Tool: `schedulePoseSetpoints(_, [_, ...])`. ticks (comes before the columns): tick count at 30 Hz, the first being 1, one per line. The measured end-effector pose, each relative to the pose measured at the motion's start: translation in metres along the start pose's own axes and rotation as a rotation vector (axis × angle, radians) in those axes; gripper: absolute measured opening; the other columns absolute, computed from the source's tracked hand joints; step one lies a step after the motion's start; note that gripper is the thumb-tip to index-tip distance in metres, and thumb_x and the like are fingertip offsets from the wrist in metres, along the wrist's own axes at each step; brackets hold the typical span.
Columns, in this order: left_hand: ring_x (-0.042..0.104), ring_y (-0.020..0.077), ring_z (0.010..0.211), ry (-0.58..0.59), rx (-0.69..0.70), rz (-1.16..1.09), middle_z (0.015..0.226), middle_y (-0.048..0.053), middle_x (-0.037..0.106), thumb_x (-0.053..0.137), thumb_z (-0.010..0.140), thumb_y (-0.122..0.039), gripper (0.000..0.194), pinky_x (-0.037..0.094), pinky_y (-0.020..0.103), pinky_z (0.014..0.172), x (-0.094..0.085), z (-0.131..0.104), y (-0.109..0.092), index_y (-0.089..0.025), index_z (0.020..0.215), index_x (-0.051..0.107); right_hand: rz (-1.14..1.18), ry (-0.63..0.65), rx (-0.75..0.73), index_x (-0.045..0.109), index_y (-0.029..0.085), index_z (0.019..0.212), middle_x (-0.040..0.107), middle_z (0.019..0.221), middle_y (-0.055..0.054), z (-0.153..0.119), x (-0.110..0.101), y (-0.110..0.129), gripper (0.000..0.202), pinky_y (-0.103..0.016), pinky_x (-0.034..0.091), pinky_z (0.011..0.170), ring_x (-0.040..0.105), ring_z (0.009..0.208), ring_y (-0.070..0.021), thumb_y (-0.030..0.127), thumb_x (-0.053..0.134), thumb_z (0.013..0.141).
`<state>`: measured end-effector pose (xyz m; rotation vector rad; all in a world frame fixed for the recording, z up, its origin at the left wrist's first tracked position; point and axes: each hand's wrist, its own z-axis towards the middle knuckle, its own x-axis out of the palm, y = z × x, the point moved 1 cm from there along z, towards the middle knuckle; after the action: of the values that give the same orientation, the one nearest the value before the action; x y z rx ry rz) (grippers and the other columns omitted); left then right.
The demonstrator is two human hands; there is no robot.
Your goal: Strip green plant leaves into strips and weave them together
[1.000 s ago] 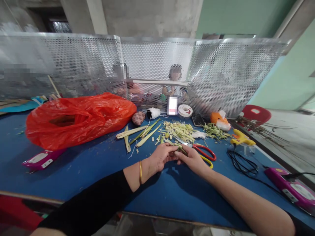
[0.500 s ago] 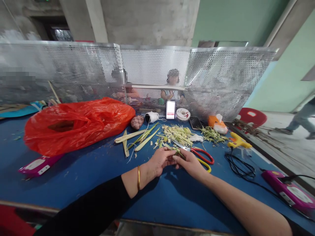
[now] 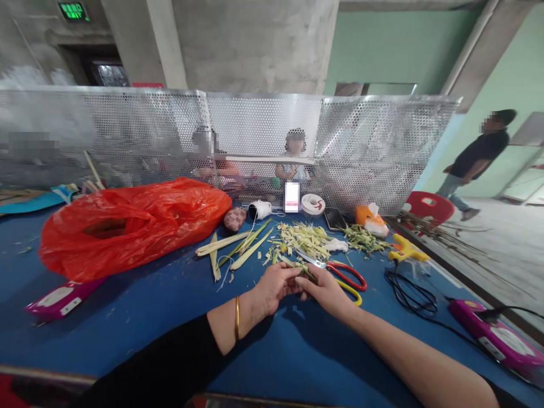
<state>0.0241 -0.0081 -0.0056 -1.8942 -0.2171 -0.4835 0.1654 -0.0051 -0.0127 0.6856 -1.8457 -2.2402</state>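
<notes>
A small pale-green piece of plant stalk (image 3: 305,269) is pinched between the fingers of both hands, low over the blue table. My left hand (image 3: 278,286), with a gold bangle at the wrist, is closed on one side of it. Closed on the other side is my right hand (image 3: 326,292); the fingers partly hide the piece. Scissors (image 3: 346,273) with one red and one yellow handle lie just beyond and beside my right hand. Behind the hands spreads a heap of cut yellow-green pieces (image 3: 306,238). Longer stalks (image 3: 250,252) lie to the left.
A red plastic bag (image 3: 140,224) covers the left side. Toward the back are white thread (image 3: 262,209), a ribbon spool (image 3: 313,204) and tissues (image 3: 373,220). A yellow glue gun (image 3: 407,247) and purple power strip (image 3: 495,328) sit right. Perforated metal panels (image 3: 263,124) stand behind.
The view has tilted up slightly, so things sit lower in it. Both hands keep their hold on the stalk piece. A walking person at the right now shows more fully.
</notes>
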Motion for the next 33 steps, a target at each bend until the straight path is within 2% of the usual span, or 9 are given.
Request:
schedulePoseSetpoints(5, [0.06, 0.0109, 0.054, 0.01, 0.001, 0.001, 0.065, 0.002, 0.064, 0.075, 0.069, -0.021, 0.018, 0.047, 0.023, 0.058, -0.0013, 0.0014, 0.0015, -0.012, 0.075, 0.061, 0.001, 0.002, -0.008, 0.053, 0.018, 0.084, 0.055, 0.065, 0.003, -0.0002, 0.0, -0.0014, 0.037, -0.026, 0.045, 0.055, 0.057, 0.052, -0.0124, 0.054, 0.061, 0.08])
schedulePoseSetpoints(13, [0.06, 0.0108, 0.052, 0.028, -0.006, 0.006, 0.066, 0.004, 0.065, 0.067, 0.074, -0.017, 0.007, 0.047, 0.023, 0.057, -0.0008, 0.0025, 0.0021, -0.011, 0.076, 0.062, 0.005, -0.001, -0.015, 0.052, 0.018, 0.084, 0.055, 0.066, 0.003, 0.0003, 0.0003, -0.005, 0.034, -0.026, 0.045, 0.055, 0.057, 0.053, -0.0124, 0.051, 0.06, 0.081])
schedulePoseSetpoints(21, [0.058, 0.0107, 0.055, 0.012, -0.003, -0.011, 0.062, 0.001, 0.063, 0.074, 0.068, -0.02, 0.015, 0.046, 0.022, 0.057, 0.0016, -0.0003, -0.0004, -0.013, 0.071, 0.062, -0.005, -0.005, 0.0, 0.052, 0.018, 0.084, 0.055, 0.064, 0.003, -0.0009, -0.0001, -0.0009, 0.033, -0.026, 0.044, 0.055, 0.058, 0.053, -0.0129, 0.049, 0.061, 0.081])
schedulePoseSetpoints(33, [0.058, 0.0124, 0.055, 0.044, 0.01, -0.007, 0.064, 0.003, 0.064, 0.079, 0.064, -0.024, 0.023, 0.046, 0.026, 0.058, -0.0008, 0.0044, 0.0032, -0.012, 0.073, 0.063, -0.023, -0.005, 0.002, 0.053, 0.017, 0.085, 0.055, 0.063, 0.003, -0.0032, -0.001, 0.0013, 0.035, -0.027, 0.044, 0.056, 0.058, 0.054, -0.0131, 0.051, 0.061, 0.081])
